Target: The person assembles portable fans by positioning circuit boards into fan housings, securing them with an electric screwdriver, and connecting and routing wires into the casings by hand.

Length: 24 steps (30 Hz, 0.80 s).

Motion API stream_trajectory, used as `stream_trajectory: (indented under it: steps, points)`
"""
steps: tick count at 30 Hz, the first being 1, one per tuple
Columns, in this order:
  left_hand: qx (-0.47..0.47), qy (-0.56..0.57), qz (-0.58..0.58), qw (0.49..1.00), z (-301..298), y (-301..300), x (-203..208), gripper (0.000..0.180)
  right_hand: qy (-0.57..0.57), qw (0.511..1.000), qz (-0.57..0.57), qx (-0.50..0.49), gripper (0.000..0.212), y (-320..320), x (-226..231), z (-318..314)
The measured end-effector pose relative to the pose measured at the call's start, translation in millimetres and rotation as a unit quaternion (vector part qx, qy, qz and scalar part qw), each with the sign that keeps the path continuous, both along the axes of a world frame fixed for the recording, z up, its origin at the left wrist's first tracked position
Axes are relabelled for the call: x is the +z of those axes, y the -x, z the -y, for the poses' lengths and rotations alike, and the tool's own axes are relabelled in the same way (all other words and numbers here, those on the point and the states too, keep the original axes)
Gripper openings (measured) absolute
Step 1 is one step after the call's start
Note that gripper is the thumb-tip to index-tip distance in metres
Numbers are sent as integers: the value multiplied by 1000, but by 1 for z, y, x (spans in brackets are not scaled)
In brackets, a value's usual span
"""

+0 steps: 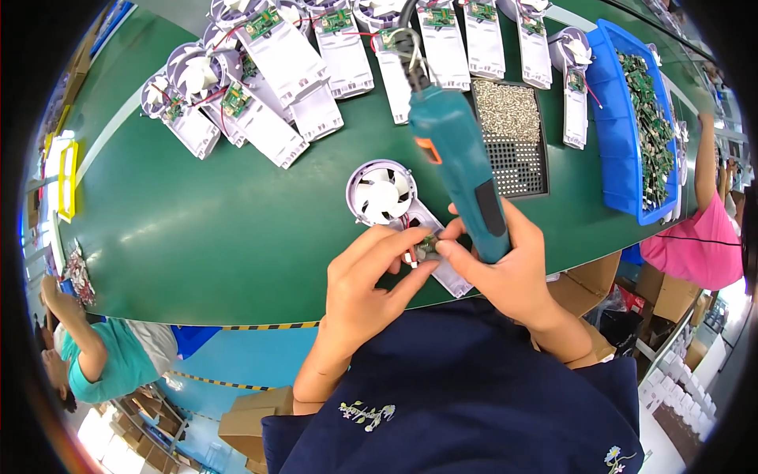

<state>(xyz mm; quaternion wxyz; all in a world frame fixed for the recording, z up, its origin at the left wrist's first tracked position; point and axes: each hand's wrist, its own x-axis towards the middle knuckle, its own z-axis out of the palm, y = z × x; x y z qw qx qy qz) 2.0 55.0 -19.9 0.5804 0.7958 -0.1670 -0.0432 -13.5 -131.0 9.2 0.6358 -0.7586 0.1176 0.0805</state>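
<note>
Both hands pinch circuit board (427, 244); right hand (505, 272) grips screwdriver (462, 170), left hand (367, 284) beside.

factory assembly line: green conveyor belt (197, 229), rows of unfinished fan units (276, 87), blue parts bin (620, 118), seated co-workers.

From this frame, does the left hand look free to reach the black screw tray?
Probably not: the left hand is pinching the small circuit board, and the teal electric screwdriver stands between it and the screw tray.
</note>
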Motion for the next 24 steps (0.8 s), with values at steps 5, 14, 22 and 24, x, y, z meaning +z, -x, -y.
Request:
stream_trajectory:
  steps: [5, 14, 22, 24]
  points:
    - [103, 23, 12, 994, -6, 2, -9, 18, -48, 997, -38, -54, 29, -5, 0, 5]
    - [184, 93, -85, 975, 4, 10, -10, 17, -32, 999, -37, 0, 28, -14, -8, -8]
    - [164, 75, -66, 981, 4, 9, -12, 16, 6, 999, -36, -20, 23, -5, -10, -16]
    - [163, 81, -76, 980, 3, 10, -12, 17, 18, 999, -29, -16, 23, -6, -12, -18]
